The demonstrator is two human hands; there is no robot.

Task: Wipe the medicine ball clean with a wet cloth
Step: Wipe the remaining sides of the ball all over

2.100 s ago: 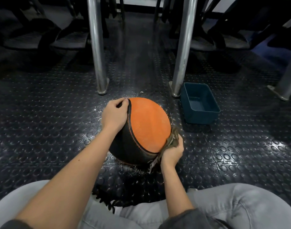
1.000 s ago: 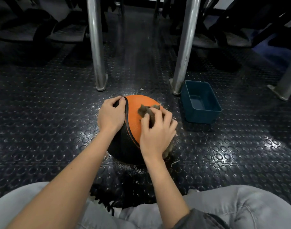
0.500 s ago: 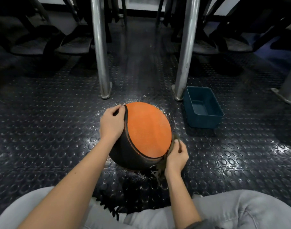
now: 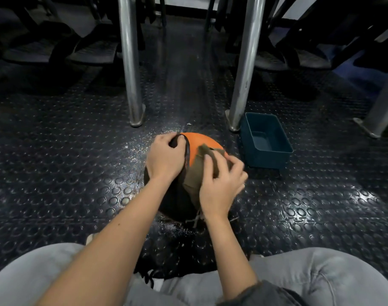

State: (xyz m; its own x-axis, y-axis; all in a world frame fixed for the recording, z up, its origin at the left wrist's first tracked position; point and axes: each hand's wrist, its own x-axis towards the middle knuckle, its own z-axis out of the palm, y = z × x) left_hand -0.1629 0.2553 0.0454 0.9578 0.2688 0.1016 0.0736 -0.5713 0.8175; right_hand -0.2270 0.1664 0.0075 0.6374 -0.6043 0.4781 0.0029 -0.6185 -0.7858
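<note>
An orange and black medicine ball (image 4: 199, 140) sits on the studded rubber floor in front of my knees. My left hand (image 4: 165, 159) grips its upper left side, fingers curled over the black seam. A brownish wet cloth (image 4: 195, 173) lies spread over the orange panel. My right hand (image 4: 221, 184) presses the cloth against the ball's top right, fingers bent over its folds. Both hands and the cloth hide most of the orange face. Frayed threads of the cloth hang below my right wrist.
A dark teal plastic tub (image 4: 265, 142) stands on the floor just right of the ball. Two metal posts (image 4: 131, 62) (image 4: 243, 62) rise behind the ball, a third post base (image 4: 369, 129) at far right. Dark equipment fills the background. My grey-trousered knees (image 4: 321, 279) frame the bottom.
My right hand has swept the cloth from the ball's lower right edge up over the orange panel. My left hand keeps its grip on the ball's left side.
</note>
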